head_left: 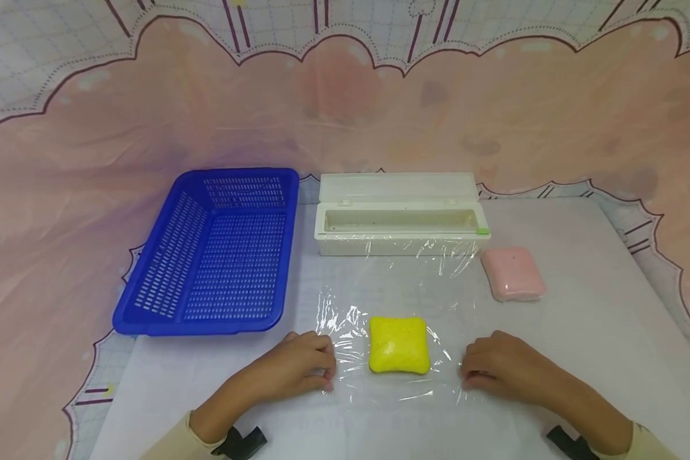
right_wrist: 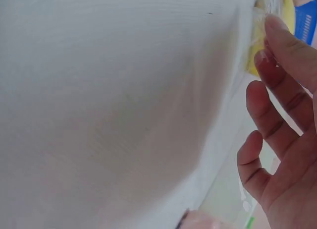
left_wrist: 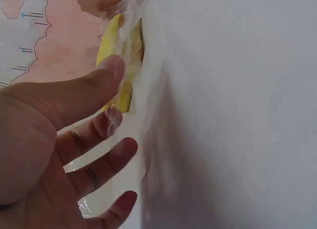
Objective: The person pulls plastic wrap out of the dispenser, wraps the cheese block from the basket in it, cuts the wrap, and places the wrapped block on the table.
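Note:
A yellow pillow-shaped block (head_left: 399, 345) lies on a sheet of clear plastic film (head_left: 402, 287) that stretches from the white box's front down between the hands. The left hand (head_left: 299, 367) pinches the film's left edge between thumb and index finger; in the left wrist view that hand (left_wrist: 74, 140) has its other fingers spread. On the opposite side, the right hand (head_left: 503, 367) pinches the right edge. The right wrist view shows this hand (right_wrist: 282, 110) with thumb and index finger at the film, beside the yellow block (right_wrist: 252, 65).
An open white box (head_left: 402, 246) with its lid raised stands at the back centre. Left of it is a blue perforated basket (head_left: 236, 268). A pink block (head_left: 513, 275), which looks film-wrapped, lies right of the box's front. Patterned cloth hangs behind the white tabletop.

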`<state>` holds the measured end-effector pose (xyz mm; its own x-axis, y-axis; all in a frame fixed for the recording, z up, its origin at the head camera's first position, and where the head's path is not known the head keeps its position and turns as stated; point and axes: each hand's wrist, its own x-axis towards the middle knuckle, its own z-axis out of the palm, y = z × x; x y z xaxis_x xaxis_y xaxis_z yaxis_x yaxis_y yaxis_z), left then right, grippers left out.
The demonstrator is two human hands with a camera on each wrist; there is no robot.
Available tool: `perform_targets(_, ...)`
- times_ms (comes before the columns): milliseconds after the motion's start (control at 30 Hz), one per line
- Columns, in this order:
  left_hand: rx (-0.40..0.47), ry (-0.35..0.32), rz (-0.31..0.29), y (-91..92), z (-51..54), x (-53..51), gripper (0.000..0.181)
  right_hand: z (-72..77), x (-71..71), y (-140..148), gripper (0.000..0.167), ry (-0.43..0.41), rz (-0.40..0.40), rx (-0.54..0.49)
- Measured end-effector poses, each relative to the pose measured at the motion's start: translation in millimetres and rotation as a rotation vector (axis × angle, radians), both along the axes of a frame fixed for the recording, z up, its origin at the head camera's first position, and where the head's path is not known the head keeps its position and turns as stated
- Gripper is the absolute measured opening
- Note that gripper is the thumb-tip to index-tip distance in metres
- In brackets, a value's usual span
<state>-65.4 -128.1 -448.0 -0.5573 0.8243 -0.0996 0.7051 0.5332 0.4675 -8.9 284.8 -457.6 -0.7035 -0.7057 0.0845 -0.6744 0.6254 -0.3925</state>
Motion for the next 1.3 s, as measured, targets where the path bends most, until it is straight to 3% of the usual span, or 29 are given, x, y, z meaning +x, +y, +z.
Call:
perform_targets(133,0.059,0.076,-0.011,-0.4,0.1,-2.1,0.012,8.8,0.5,2,0.014,-0.058,-0.073,-0.015)
perform_targets(200,0.099,0.066,0.008,-0.6,-0.4,-4.6,0.01,11.1,-0.5,3,0.015,-0.092,-0.109,-0.022)
perform_targets(333,0.17,-0.066,0.099,-1.0,-2.3,-9.7,0.008,11.7,-4.1,4,0.012,-0.203,-0.182,-0.016)
perform_targets(467,0.159,-0.169,0.194,0.4,-6.8,-11.2,0.009,8.9,-6.9,1,0.007,-0.283,-0.25,0.008)
perform_targets(600,0.097,-0.138,0.233,3.3,-12.4,-8.6,0.011,7.0,-3.9,-4,0.018,-0.224,-0.285,0.03)
perform_targets(800,0.063,-0.05,0.26,6.8,-16.1,-5.1,0.017,0.5,0.7,-12,0.056,-0.047,-0.252,0.067)
perform_targets(867,0.06,-0.044,0.261,7.2,-16.1,-5.2,0.016,-3.4,-0.4,-14,0.053,0.044,-0.21,0.046)
perform_targets(1000,0.048,-0.036,0.268,8.9,-14.2,-3.0,0.016,-6.9,-4.6,-18,0.031,0.235,-0.113,-0.059)
perform_targets(1067,0.028,0.013,0.273,11.2,-12.8,1.6,0.013,-5.8,-5.8,-19,0.025,0.289,-0.082,-0.11)
perform_targets(1167,-0.018,0.098,0.252,17.4,-10.6,12.1,0.019,-4.2,-5.3,-21,0.022,0.291,-0.08,-0.148)
perform_targets(1300,-0.113,0.152,0.139,26.9,-10.2,23.7,0.041,-3.1,-3.0,-22,0.018,0.188,-0.14,-0.153)
